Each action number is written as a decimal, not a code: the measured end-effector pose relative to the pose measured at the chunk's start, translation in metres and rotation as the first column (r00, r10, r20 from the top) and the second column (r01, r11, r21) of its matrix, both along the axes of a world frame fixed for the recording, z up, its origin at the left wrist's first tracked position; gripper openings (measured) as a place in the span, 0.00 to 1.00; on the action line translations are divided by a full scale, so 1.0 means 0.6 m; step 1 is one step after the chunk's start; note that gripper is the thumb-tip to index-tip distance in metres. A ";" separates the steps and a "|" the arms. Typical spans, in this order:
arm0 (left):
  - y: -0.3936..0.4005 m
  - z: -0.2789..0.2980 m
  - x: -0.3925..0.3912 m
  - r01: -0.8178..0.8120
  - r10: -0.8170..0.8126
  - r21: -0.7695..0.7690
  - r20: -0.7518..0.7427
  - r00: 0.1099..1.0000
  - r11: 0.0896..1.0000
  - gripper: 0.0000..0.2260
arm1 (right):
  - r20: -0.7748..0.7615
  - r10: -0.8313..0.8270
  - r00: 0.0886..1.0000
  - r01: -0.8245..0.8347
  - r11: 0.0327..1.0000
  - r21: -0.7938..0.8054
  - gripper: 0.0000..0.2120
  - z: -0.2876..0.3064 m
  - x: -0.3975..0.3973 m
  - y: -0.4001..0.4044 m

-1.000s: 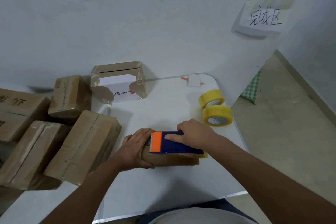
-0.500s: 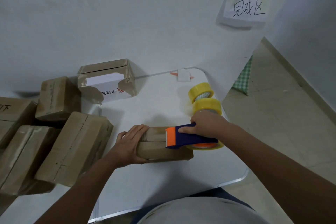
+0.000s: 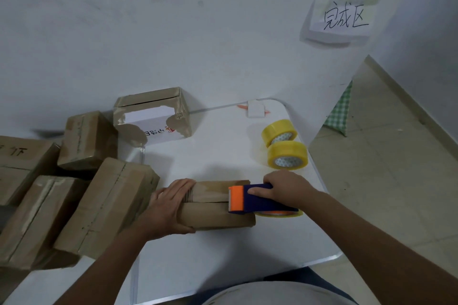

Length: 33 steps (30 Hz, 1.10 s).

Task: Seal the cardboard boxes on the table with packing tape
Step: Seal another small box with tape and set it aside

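Your fingers on the left hand point(image 3: 168, 208) lie nearly straight, pressed flat over the left end of the small cardboard box point(image 3: 213, 215), thumb down its near side; nothing is pinched, the hand only steadies it. That box sits at about 6 o'clock on the white table point(image 3: 223, 255), its top seam running left to right. At 9 o'clock from it lies a heap of other boxes point(image 3: 74, 205), brown and crowded together; whether each is taped you cannot tell from here. At 11 o'clock stands a torn white-fronted carton point(image 3: 153, 116) against the wall.

Move right along the seam: the tape dispenser point(image 3: 257, 202), blue with an orange front, rests on the right end of the box, its yellow roll hanging past the edge. Your right hand point(image 3: 285, 189) is clenched round its blue body, forefinger laid along the side. At 1 o'clock two spare tape rolls point(image 3: 285, 148) stand just beside each other.

You look to be late in one strip along the seam. Next, carry the tape over the right edge, press it down the end face, then tilt the orange blade to cut while your left hand pins the box.
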<state>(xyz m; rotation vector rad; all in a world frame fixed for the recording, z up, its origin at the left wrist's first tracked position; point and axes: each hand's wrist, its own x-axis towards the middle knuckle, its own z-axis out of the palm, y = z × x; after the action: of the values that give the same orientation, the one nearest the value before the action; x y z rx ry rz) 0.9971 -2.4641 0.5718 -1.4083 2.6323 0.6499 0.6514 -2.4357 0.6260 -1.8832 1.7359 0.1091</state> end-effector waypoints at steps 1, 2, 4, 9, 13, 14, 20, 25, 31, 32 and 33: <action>-0.002 0.002 0.014 0.000 0.000 0.009 0.028 1.000 1.000 0.56 | -0.001 0.012 1.000 -0.012 1.000 -0.010 0.31 -0.002 0.015 -0.004; -0.005 0.006 0.026 0.005 -0.006 0.019 0.062 0.998 1.000 0.56 | -0.005 0.022 1.000 -0.023 1.000 -0.017 0.32 -0.004 0.028 -0.007; -0.010 0.012 0.030 -0.021 0.019 0.021 0.094 0.995 1.000 0.50 | -0.008 0.031 0.999 -0.031 0.999 -0.023 0.32 -0.006 0.040 -0.013; 0.006 0.002 -0.048 -0.329 0.327 -0.099 -0.032 0.944 0.939 0.28 | 0.004 0.029 1.000 -0.029 0.999 -0.015 0.32 -0.015 0.032 -0.018; 0.016 -0.019 -0.054 -0.352 0.354 -0.134 -0.011 0.935 0.926 0.27 | 0.025 0.014 1.000 -0.014 1.000 0.003 0.30 -0.023 0.031 -0.014; 0.014 -0.019 -0.053 -0.339 0.344 -0.153 0.002 0.939 0.928 0.29 | 0.039 0.003 0.999 -0.003 1.000 0.005 0.29 -0.023 0.030 -0.013; 0.006 -0.002 -0.063 -0.213 0.263 -0.272 0.162 0.951 0.938 0.32 | 0.051 -0.009 0.999 0.009 1.000 0.000 0.29 -0.016 0.037 -0.009; 0.017 -0.001 -0.074 -0.184 0.214 -0.196 0.146 0.966 0.963 0.22 | 0.026 -0.008 1.000 0.008 1.000 -0.019 0.27 -0.017 0.086 -0.013; 0.010 -0.007 -0.050 -0.174 0.212 -0.205 0.180 0.961 0.963 0.26 | 0.058 -0.009 0.998 0.008 1.000 0.013 0.28 -0.019 0.104 -0.023; 0.011 -0.009 -0.050 -0.173 0.212 -0.210 0.178 0.961 0.962 0.27 | 0.067 -0.016 0.998 0.015 1.000 0.016 0.28 -0.020 0.098 -0.021; 0.011 -0.012 -0.051 -0.174 0.214 -0.214 0.178 0.961 0.961 0.26 | 0.068 -0.026 0.997 0.026 1.000 0.008 0.28 -0.021 0.088 -0.019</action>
<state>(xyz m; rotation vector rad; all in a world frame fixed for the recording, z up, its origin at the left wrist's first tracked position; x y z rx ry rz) 0.9665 -2.4572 0.5647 -1.7046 2.4763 0.2497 0.7040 -2.4469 0.6132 -1.8377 1.7110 0.0401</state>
